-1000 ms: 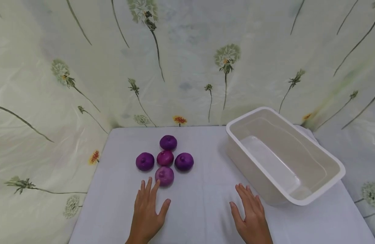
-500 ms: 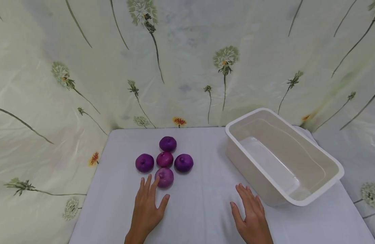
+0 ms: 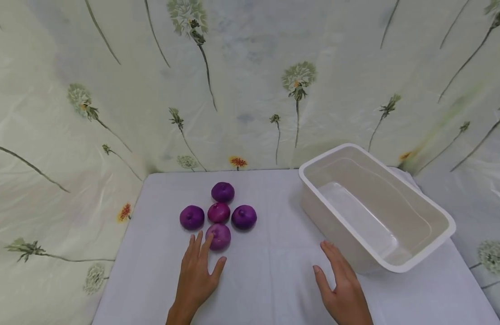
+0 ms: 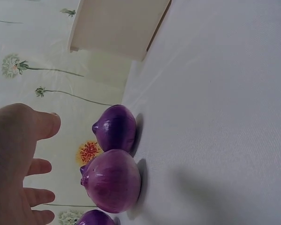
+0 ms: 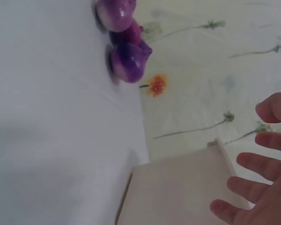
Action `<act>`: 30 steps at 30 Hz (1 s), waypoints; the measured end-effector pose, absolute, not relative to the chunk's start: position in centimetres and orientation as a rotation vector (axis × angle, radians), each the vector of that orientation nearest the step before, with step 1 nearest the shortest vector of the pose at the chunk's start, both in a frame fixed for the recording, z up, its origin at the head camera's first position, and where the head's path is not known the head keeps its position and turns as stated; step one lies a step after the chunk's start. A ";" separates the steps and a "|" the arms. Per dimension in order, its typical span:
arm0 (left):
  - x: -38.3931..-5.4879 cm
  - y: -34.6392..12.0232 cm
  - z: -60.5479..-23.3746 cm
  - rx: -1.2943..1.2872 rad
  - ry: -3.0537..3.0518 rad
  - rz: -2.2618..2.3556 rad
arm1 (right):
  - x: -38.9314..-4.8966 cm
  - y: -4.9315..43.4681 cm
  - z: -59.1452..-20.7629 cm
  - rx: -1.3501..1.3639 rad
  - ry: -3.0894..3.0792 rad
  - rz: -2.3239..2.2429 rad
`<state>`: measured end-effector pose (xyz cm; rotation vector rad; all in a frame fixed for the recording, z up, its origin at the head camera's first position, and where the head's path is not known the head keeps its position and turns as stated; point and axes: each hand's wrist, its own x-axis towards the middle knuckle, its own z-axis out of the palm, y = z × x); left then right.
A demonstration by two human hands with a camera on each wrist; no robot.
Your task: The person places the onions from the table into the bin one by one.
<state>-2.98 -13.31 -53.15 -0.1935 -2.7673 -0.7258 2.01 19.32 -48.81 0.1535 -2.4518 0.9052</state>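
Observation:
Several purple onions form a cross on the white table, with a small magenta onion (image 3: 219, 212) in the middle. The nearest one, a lighter purple onion (image 3: 219, 237), lies just beyond the fingertips of my left hand (image 3: 196, 277). That hand hovers with its fingers spread and holds nothing; the left wrist view shows a gap between it and this onion (image 4: 113, 182). My right hand (image 3: 344, 289) hovers palm down near the front side of a cream plastic tub (image 3: 335, 221), fingers extended, holding nothing. In the right wrist view its fingers stand apart from the tub (image 5: 178, 192).
A dark purple onion (image 3: 192, 217) lies left of the middle one, another dark onion (image 3: 244, 217) right, and a far onion (image 3: 223, 192) behind. The white-covered table (image 3: 274, 271) meets a flower-printed sheet (image 3: 241, 90) at the back and sides.
My right hand has shifted slightly to the right. The left hand stays almost in place by the near onion. The head view has drifted a little; onions and tub have not moved.

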 end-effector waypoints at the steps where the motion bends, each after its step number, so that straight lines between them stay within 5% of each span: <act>1: -3.0 -13.2 -53.2 -0.199 -2.769 -0.729 | 2.1 19.6 -48.5 0.152 -2.455 0.911; 30: -3.3 -11.6 -54.4 -0.231 -2.841 -0.751 | 3.4 27.6 -43.2 -0.013 -2.482 0.787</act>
